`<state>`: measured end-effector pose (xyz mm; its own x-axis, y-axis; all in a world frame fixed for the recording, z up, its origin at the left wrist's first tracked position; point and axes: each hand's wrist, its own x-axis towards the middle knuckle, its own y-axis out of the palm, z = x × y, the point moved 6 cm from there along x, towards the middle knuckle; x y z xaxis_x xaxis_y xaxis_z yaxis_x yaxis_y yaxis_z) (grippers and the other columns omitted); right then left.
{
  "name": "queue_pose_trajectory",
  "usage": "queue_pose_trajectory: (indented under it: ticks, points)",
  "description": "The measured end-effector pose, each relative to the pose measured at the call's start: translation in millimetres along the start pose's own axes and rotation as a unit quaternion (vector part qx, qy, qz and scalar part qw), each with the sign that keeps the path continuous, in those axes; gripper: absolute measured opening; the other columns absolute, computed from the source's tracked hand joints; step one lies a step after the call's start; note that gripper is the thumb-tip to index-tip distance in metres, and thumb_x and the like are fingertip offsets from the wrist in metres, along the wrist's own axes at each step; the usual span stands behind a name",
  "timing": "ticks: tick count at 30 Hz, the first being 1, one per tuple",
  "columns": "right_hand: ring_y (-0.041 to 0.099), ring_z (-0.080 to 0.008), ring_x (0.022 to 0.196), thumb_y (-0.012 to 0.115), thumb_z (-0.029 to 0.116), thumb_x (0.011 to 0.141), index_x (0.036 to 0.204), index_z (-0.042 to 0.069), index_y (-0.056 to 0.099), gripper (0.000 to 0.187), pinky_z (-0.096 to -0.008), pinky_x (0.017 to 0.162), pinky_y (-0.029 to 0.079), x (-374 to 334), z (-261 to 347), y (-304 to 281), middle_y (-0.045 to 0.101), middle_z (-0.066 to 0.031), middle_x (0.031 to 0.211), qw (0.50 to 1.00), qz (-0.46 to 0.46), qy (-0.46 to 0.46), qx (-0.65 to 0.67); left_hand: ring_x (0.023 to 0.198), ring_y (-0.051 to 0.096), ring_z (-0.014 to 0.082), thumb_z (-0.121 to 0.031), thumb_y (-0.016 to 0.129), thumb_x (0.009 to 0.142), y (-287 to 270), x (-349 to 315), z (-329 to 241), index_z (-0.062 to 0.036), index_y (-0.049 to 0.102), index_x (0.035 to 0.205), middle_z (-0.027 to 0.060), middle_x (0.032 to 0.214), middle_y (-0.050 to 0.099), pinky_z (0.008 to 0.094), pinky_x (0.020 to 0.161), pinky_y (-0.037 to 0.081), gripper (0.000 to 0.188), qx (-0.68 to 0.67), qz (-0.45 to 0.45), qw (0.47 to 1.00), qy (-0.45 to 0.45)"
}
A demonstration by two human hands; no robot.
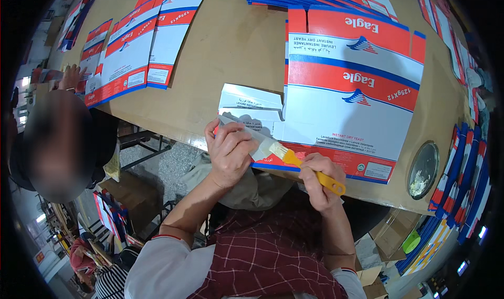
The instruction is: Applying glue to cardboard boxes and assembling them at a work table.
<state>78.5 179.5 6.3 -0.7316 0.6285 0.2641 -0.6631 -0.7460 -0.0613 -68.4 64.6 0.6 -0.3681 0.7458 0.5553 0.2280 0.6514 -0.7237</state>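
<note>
My right hand (pixel 322 181) is wrapped round a flat paintbrush with a yellow handle (pixel 332 184); its pale bristles point left. They meet a thin translucent sheet (pixel 261 148), which my left hand (pixel 231 149) pinches along its upper edge. Beneath the sheet lies a small white-and-red carton blank (pixel 251 100) with its flaps spread, partly hidden by my left hand. Just right of it, a large flat red, white and blue carton blank (pixel 336 120) rests on the brown tabletop (pixel 226 47), close to the front edge.
A round metal dish (pixel 423 170) with white paste sits at the right edge. Stacks of carton blanks lie at the back (pixel 315 0) and far left (pixel 126 47). More stand upright at the right (pixel 459 178). At the left, a person (pixel 52 141) reaches onto the table.
</note>
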Motion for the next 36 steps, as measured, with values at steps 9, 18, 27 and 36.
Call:
queue_pose_trajectory:
  ticks: [9, 18, 27, 36]
  points:
    - [0.043, -0.0123, 0.048, 0.046, 0.017, 0.088, 0.08, 0.009, 0.042, 0.012, -0.0264, 0.066, 0.043, -60.0, 102.4, -116.0, 0.047, -0.003, 0.057, 0.91, -0.366, -0.165, 0.107, 0.09, 0.054, 0.0274, -0.001, 0.062, 0.054, 9.0, -0.9, 0.0, -0.0092, 0.05, 0.075, 0.0059, 0.084, 0.055, 0.0442, 0.085, 0.036, 0.025, -0.002, 0.029, 0.999, 0.034]
    - [0.052, -0.0113, 0.056, 0.049, 0.019, 0.091, 0.085, 0.002, 0.049, 0.019, -0.024, 0.054, 0.044, -173.9, 88.1, -296.7, 0.054, -0.0052, 0.066, 0.781, -0.525, 0.052, -0.335, 0.096, 0.056, 0.0271, 0.018, 0.045, 0.057, 16.0, -2.9, 5.6, -0.0069, 0.046, 0.077, 0.0084, 0.087, 0.057, 0.0456, 0.093, 0.031, 0.032, -0.017, 0.023, 0.999, 0.024]
    - [0.056, -0.0113, 0.052, 0.057, 0.032, 0.086, 0.071, 0.0, 0.054, 0.036, -0.0263, 0.049, 0.043, -147.7, 66.3, -315.0, 0.055, -0.0057, 0.053, 0.738, -0.494, 0.172, -0.427, 0.096, 0.056, 0.0272, 0.017, 0.045, 0.054, 15.6, -3.0, 3.8, -0.0061, 0.047, 0.073, 0.0084, 0.087, 0.057, 0.0439, 0.094, 0.03, 0.03, 0.003, 0.021, 1.0, 0.009]
    - [0.057, -0.016, 0.05, 0.055, 0.032, 0.087, 0.072, 0.001, 0.055, 0.035, -0.029, 0.048, 0.043, -134.8, 51.4, -314.1, 0.054, -0.0073, 0.052, 0.732, -0.427, 0.182, -0.499, 0.094, 0.056, 0.0271, 0.017, 0.045, 0.054, 14.1, -1.8, 2.9, -0.0059, 0.047, 0.072, 0.0084, 0.084, 0.057, 0.043, 0.092, 0.032, 0.03, -0.003, -0.005, 1.0, 0.024]
